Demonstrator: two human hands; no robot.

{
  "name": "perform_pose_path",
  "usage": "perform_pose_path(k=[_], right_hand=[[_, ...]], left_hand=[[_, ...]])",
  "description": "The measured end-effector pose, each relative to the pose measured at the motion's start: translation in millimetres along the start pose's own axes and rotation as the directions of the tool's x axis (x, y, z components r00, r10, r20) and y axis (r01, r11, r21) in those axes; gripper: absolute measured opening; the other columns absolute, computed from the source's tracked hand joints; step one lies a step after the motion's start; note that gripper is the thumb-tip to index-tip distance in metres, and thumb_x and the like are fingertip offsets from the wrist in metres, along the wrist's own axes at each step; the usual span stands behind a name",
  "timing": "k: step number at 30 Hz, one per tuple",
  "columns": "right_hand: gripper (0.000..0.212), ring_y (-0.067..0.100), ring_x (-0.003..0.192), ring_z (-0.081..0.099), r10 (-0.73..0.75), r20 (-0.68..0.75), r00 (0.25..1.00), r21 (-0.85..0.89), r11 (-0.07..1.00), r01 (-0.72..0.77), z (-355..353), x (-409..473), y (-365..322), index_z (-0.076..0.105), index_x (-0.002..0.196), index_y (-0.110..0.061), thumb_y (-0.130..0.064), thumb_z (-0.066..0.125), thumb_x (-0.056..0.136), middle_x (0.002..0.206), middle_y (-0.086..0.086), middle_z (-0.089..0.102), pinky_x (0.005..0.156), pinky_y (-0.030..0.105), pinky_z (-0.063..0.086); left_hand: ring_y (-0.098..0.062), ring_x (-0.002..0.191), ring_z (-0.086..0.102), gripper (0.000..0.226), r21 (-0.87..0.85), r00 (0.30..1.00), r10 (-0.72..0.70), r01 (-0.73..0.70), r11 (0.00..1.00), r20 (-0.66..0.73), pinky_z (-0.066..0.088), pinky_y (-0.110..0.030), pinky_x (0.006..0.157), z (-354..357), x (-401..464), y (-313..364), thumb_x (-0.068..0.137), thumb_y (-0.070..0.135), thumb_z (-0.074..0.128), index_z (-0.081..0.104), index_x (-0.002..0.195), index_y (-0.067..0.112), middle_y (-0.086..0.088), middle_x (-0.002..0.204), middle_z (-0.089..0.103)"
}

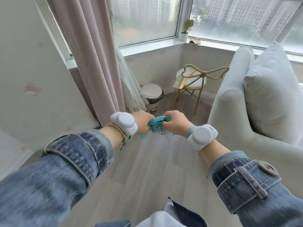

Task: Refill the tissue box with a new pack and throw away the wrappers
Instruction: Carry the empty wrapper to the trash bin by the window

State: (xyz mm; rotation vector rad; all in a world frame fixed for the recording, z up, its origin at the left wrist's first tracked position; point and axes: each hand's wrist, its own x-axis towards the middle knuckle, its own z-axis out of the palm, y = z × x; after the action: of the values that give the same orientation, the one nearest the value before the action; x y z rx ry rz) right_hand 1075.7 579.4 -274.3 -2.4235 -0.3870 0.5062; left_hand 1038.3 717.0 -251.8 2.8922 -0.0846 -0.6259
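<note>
At frame centre, left hand (143, 122) and right hand (176, 124) both gripped a crumpled teal wrapper (155, 126) held between them above the wooden floor (147, 169), lidded bin (151, 94) at twelve o'clock beyond, pale armchair (246, 104) at three o'clock.

sleeves (68, 163): blue denim, cuffs rolled | button (268, 168): on right cuff tab | wrist devices (124, 122): pale grey, rounded, beyond cuffs | cord bracelet (122, 136): beside left cuff

The crumpled teal plastic wrapper (156, 126), partly clear with a printed patch, is bunched in mid-air above the wooden floor, one loose corner hanging down. The lidded waste bin (151, 92) stands by the curtain.
</note>
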Motion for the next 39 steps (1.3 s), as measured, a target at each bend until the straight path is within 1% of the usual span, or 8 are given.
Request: perform_pose_path(k=[8,13,19,24,28,32,36,39], right_hand=[[0.023,0.015,0.061,0.054,-0.029,0.010,1.000,-0.054,0.998,0.030,-91.8,197.3,26.3,0.065,0.100,-0.001,-0.013,0.050,0.087,0.088,0.009,0.059,0.041,0.015,0.043],[0.023,0.021,0.080,0.056,-0.083,-0.035,0.996,-0.098,0.992,0.079,-150.3,296.0,27.9,0.067,0.099,-0.001,-0.008,0.051,0.085,0.088,0.010,0.061,0.057,0.025,0.044],[0.024,0.021,0.085,0.055,-0.100,-0.041,0.994,-0.081,0.992,0.096,-164.2,411.8,15.4,0.065,0.104,-0.003,-0.007,0.050,0.086,0.108,0.015,0.068,0.070,0.024,0.042],[0.026,0.019,0.087,0.049,-0.063,-0.052,0.997,-0.076,0.995,0.059,-176.5,505.5,-3.1,0.058,0.111,-0.006,-0.007,0.048,0.087,0.117,0.013,0.063,0.072,0.024,0.040],[0.025,0.020,0.088,0.050,-0.044,-0.071,0.997,-0.096,0.995,0.037,-188.9,569.3,-23.3,0.057,0.111,-0.005,-0.007,0.047,0.087,0.117,0.015,0.062,0.074,0.026,0.042],[0.026,0.021,0.087,0.050,-0.015,-0.073,0.997,-0.100,0.995,0.008,-193.8,601.1,-32.5,0.057,0.111,-0.004,-0.006,0.047,0.087,0.117,0.016,0.062,0.073,0.025,0.042],[0.026,0.020,0.088,0.051,0.000,-0.058,0.998,-0.157,0.988,-0.009,-198.6,629.9,-40.3,0.057,0.111,-0.003,-0.005,0.048,0.087,0.116,0.016,0.063,0.074,0.026,0.045],[0.026,0.020,0.088,0.052,0.007,-0.052,0.999,-0.156,0.988,-0.015,-201.2,646.3,-46.8,0.057,0.111,-0.004,-0.005,0.048,0.087,0.116,0.016,0.063,0.074,0.025,0.045]], left_hand=[[-0.034,0.101,0.066,0.032,-0.076,0.999,-0.035,0.033,0.997,-0.030,0.055,-0.042,0.089,-79.5,192.8,-14.3,0.090,0.017,0.046,0.058,0.120,0.016,-0.012,0.115,0.067],[-0.031,0.109,0.061,0.032,-0.060,0.996,-0.045,0.041,0.997,-0.076,0.048,-0.035,0.090,-134.5,282.3,-15.4,0.093,0.019,0.044,0.057,0.122,0.012,-0.013,0.117,0.065],[-0.032,0.100,0.066,0.028,-0.107,0.993,-0.089,0.080,0.991,-0.079,0.051,-0.031,0.068,-182.0,373.5,-58.3,0.092,0.015,0.045,0.058,0.117,0.015,-0.012,0.114,0.067],[-0.032,0.094,0.064,0.031,-0.110,0.993,-0.096,0.088,0.990,-0.071,0.036,-0.016,0.048,-216.2,451.2,-102.1,0.093,0.017,0.045,0.058,0.121,0.013,-0.012,0.116,0.066],[-0.031,0.104,0.064,0.033,-0.123,0.994,-0.079,0.070,0.990,-0.070,0.035,-0.015,0.048,-252.0,502.5,-137.5,0.092,0.018,0.046,0.057,0.123,0.011,-0.013,0.118,0.065],[-0.025,0.083,0.058,0.033,-0.189,0.996,-0.061,0.049,0.981,-0.060,0.035,-0.014,0.049,-270.0,533.2,-160.0,0.090,0.020,0.051,0.058,0.120,0.007,-0.014,0.118,0.065],[-0.030,0.104,0.063,0.034,-0.182,0.999,-0.017,0.010,0.983,-0.033,0.033,-0.013,0.048,-277.5,560.2,-176.3,0.091,0.021,0.052,0.058,0.121,0.009,-0.013,0.118,0.065],[-0.030,0.091,0.064,0.033,-0.236,0.999,-0.017,0.006,0.972,-0.044,0.042,-0.019,0.050,-283.2,569.3,-185.4,0.089,0.021,0.053,0.058,0.119,0.009,-0.014,0.114,0.067]])
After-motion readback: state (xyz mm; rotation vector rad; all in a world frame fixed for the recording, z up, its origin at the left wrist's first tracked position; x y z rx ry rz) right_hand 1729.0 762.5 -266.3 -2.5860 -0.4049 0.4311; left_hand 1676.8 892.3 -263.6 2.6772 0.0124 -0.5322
